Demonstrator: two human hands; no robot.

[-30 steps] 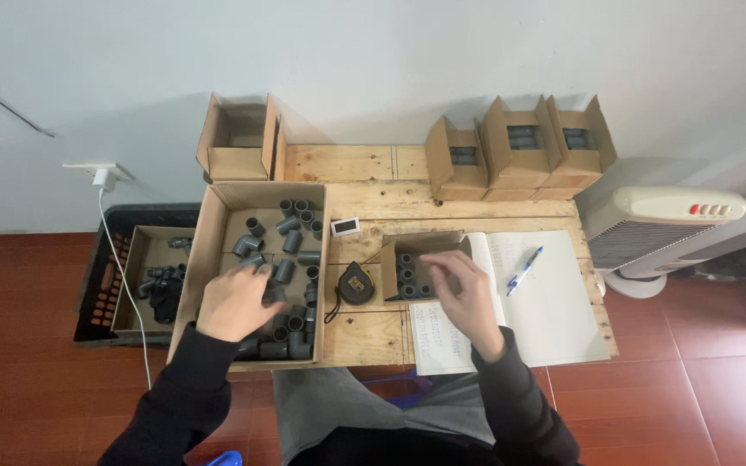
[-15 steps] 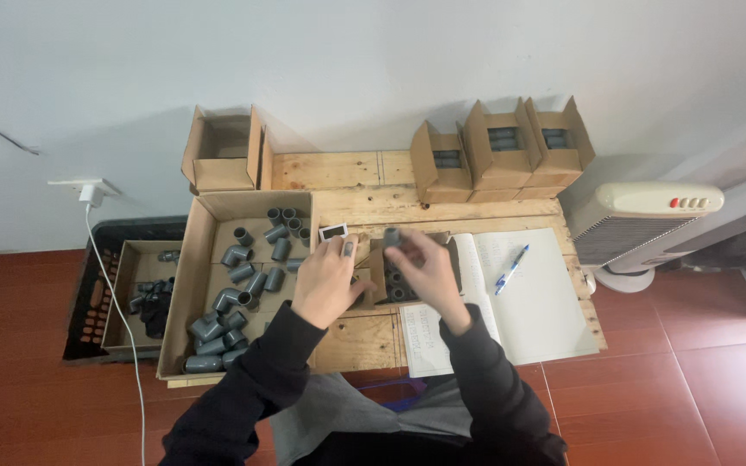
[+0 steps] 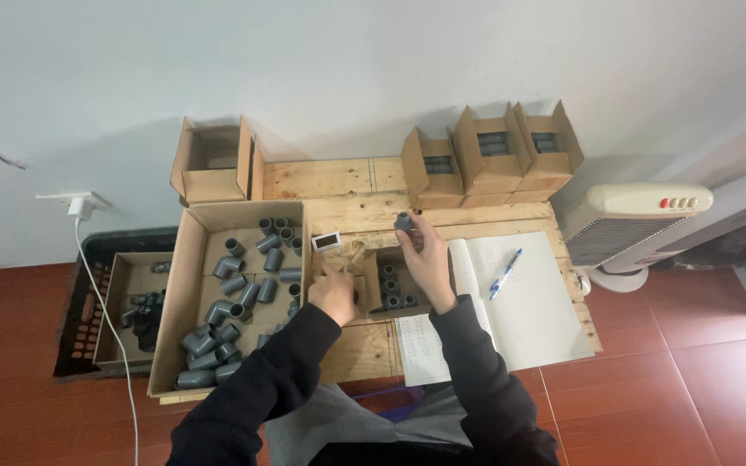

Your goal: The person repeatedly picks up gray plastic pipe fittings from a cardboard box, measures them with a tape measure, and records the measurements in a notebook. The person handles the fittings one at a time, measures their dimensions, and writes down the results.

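My right hand (image 3: 427, 259) is raised over the far edge of a small open cardboard box (image 3: 371, 274) and pinches a grey pipe fitting (image 3: 403, 221) at its fingertips. Several more grey fittings (image 3: 393, 288) stand inside that box. My left hand (image 3: 334, 295) lies with curled fingers against the box's left flap; whether it holds anything is hidden. To its left stands a large cardboard box (image 3: 185, 285) with several loose grey elbows and couplings (image 3: 233, 285).
A small white digital device (image 3: 327, 242) lies on the wooden pallet table (image 3: 330, 179). An open notebook (image 3: 524, 311) with a blue pen (image 3: 505, 274) is on the right. Three filled small boxes (image 3: 494, 160) and an empty one (image 3: 211, 164) stand behind. A white heater (image 3: 641, 216) sits right, a black crate (image 3: 75, 319) left.
My left hand left the large box and came over to the small box. My right hand rose from the small box toward the far side with a grey fitting.
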